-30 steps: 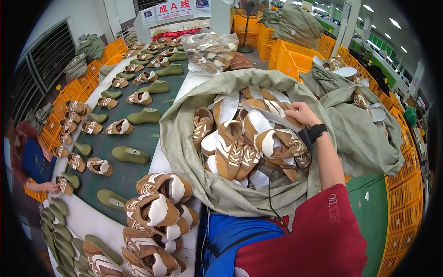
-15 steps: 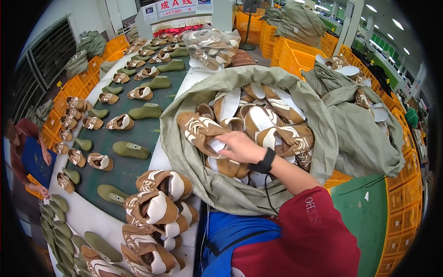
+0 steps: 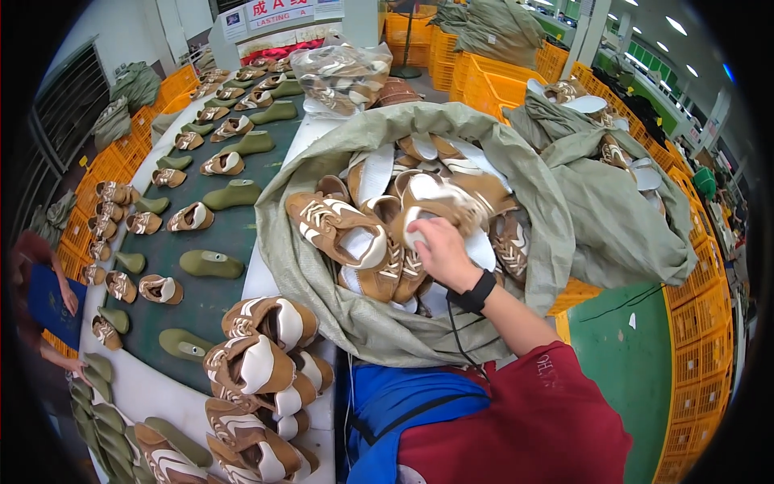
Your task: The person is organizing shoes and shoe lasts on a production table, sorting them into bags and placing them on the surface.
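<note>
My right hand [image 3: 443,254], with a black band on its wrist, is over an open grey-green woven sack [image 3: 278,194] full of brown-and-white shoes. Its fingers are closed on the heel end of a brown shoe [image 3: 468,202], which is smeared by motion. Beside it in the sack, a laced brown sneaker [image 3: 322,222] lies with its opening toward me. Other shoes and white soles lie around and under the held one. My left hand is out of view.
Left of the sack, a dark green conveyor belt [image 3: 230,294] carries olive shoe lasts and brown shoes. Stacked shoes [image 3: 258,363] stand at its near edge. A co-worker's hand [image 3: 76,367] is by several lasts at far left. Orange crates [image 3: 697,355] line the right.
My right hand has moved from the laced sneaker to another shoe farther right, which it now grips and moves. The laced sneaker stays in the sack. The view has shifted slightly.
</note>
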A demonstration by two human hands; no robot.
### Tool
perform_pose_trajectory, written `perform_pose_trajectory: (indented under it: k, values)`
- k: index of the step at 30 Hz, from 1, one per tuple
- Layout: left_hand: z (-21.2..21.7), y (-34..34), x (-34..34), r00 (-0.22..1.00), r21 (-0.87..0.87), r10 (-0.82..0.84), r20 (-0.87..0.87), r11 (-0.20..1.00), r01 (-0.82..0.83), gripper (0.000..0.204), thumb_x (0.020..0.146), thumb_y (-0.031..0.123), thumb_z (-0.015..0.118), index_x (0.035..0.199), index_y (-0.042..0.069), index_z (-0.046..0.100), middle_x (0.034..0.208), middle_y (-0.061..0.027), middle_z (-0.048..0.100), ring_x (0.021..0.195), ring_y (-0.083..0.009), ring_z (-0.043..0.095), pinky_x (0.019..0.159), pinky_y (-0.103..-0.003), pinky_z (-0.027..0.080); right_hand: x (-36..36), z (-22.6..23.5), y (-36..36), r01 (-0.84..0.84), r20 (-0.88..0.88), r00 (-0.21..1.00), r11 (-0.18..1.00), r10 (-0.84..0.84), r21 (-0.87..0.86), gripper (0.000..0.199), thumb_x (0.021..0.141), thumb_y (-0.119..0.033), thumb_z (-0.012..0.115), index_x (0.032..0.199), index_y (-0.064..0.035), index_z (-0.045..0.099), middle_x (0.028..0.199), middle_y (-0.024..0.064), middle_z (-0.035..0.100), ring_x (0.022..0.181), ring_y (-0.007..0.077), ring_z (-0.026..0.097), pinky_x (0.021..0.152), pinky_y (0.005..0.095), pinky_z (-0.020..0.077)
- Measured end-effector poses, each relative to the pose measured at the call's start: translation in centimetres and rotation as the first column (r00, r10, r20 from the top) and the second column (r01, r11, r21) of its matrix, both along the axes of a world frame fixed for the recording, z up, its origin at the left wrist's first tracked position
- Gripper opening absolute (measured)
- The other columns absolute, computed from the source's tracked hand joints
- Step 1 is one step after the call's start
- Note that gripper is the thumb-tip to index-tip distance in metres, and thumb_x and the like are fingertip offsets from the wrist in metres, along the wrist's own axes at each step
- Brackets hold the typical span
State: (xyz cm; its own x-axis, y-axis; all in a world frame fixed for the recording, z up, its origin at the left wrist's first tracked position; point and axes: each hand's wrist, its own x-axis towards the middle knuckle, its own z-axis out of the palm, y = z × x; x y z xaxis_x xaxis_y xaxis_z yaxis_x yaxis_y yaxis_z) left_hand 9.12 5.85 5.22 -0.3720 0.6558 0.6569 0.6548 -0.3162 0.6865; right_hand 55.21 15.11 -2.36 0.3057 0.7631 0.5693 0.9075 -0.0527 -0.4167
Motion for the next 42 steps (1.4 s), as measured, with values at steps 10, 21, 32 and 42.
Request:
perform_pose_trajectory:
  k: [10, 21, 32, 42]
  values:
    - [0.0, -1.8, -0.5, 0.993, -0.022, 0.112, -0.02, 0.993, -0.113, 0.06, 0.074, 0.029, 0.068, 0.119, -0.005, 0.045, 0.116, -0.0188, 0.05, 0.105, -0.0304, 0.048, 0.091, -0.04, 0.039, -2.9, 3.3, 6.6, -0.342, 0.317, 0.89, 0.94, 0.328, -0.014, 0.02, 0.06, 0.003, 0.055, 0.074, -0.0103, 0.053, 0.073, 0.0024, 0.049, 0.081, 0.0224, 0.049, 0.079, 0.035, 0.0357]
    - [-0.7, -0.4, -6.7, 0.995, -0.123, -0.003, 0.096, 0.992, 0.015, 0.066, 0.064, 0.023, 0.068, 0.119, -0.005, 0.041, 0.127, -0.0134, 0.042, 0.108, -0.0224, 0.046, 0.094, -0.032, 0.035, -5.6, 3.8, 8.5, -0.412, 0.078, 0.91, 0.907, 0.407, 0.082, 0.023, 0.057, 0.007, 0.044, 0.076, -0.0029, 0.053, 0.076, 0.013, 0.051, 0.078, 0.0332, 0.048, 0.071, 0.0403, 0.0387]
    - [-2.9, 25.6, -15.4, 0.969, -0.681, -0.228, 0.094, 0.696, 0.23, 0.053, 0.075, 0.032, 0.069, 0.112, -0.002, 0.051, 0.099, -0.0113, 0.061, 0.089, -0.0158, 0.058, 0.076, -0.029, 0.047, -6.2, 2.0, 10.4, -0.437, 0.107, 0.895, 0.899, 0.432, 0.03, 0.021, 0.059, 0.008, 0.04, 0.075, -0.0005, 0.05, 0.075, 0.0147, 0.047, 0.075, 0.0336, 0.044, 0.067, 0.0393, 0.0355]
    - [-21.9, 40.0, -20.2, 0.94, -0.824, -0.176, -0.294, 0.544, -0.156, 0.052, 0.076, 0.017, 0.056, 0.125, 0.007, 0.04, 0.119, -0.0204, 0.05, 0.108, -0.0356, 0.049, 0.093, -0.04, 0.039, -6.1, 2.6, 10.1, -0.399, 0.039, 0.915, 0.915, 0.402, -0.056, 0.017, 0.058, 0.007, 0.039, 0.073, 0.0015, 0.045, 0.072, 0.0159, 0.04, 0.072, 0.0317, 0.042, 0.064, 0.0354, 0.0337]
